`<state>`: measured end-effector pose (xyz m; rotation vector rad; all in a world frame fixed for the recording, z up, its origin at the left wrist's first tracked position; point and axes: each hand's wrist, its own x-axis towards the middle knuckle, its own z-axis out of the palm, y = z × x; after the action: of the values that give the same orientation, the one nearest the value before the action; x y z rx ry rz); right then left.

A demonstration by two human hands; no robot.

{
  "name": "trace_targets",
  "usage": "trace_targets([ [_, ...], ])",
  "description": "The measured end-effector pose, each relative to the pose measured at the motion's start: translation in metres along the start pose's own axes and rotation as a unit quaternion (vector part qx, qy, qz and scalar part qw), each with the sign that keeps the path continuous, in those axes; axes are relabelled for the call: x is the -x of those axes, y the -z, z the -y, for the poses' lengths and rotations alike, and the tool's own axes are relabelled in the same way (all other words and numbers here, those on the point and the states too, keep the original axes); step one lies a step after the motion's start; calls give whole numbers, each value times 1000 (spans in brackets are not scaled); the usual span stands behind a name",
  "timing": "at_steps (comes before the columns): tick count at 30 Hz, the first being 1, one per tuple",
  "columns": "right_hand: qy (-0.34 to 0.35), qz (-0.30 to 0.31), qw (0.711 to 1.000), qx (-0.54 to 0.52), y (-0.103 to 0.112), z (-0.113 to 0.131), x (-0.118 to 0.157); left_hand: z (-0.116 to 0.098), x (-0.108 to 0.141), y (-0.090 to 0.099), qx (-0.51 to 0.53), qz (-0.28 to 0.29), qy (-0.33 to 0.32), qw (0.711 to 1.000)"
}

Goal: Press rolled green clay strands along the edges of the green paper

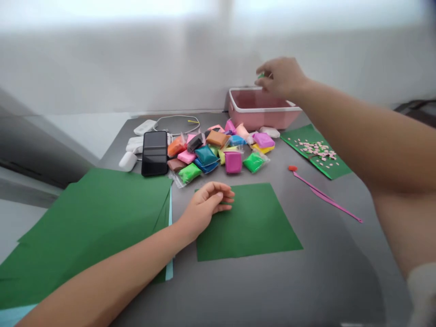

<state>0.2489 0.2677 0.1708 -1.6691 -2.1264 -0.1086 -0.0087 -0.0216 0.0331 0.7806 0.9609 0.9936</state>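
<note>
My left hand (pixel 207 206) rests at the upper left part of a green sheet (pixel 252 227), its fingers loosely curled and apart with nothing between them. Above the pink basket (pixel 262 119) with a white rim, my right hand (pixel 279 77) pinches a small green thing (pixel 261 75), too small to make out. Just beyond my left hand lies a heap of colourful wrapped packets, among them a magenta one (pixel 233 162) and a bright green one (pixel 255 161).
A larger stack of green sheets (pixel 102 218) covers the left side. Near it lie a black phone (pixel 154 153), a white case (pixel 128 161) and a white cable. To the right are a pink tool (pixel 327 197) and a green sheet (pixel 335 170) bearing several small pale pieces (pixel 316 149).
</note>
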Motion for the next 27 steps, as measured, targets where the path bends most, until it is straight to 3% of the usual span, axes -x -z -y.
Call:
trace_targets([
  [3, -26, 79, 996, 23, -10, -8, -19, -1, 2, -1, 11, -3, 13, 1000],
  [8, -66, 138, 987, 40, -29, -20, -36, -5, 3, -4, 18, -13, 34, 999],
  [23, -116, 223, 968, 17, -69, -37, -66, -9, 5, -8, 28, -34, 66, 997],
  [27, -126, 207, 970, -17, -81, -36, -63, -8, 5, -7, 31, -19, 62, 997],
])
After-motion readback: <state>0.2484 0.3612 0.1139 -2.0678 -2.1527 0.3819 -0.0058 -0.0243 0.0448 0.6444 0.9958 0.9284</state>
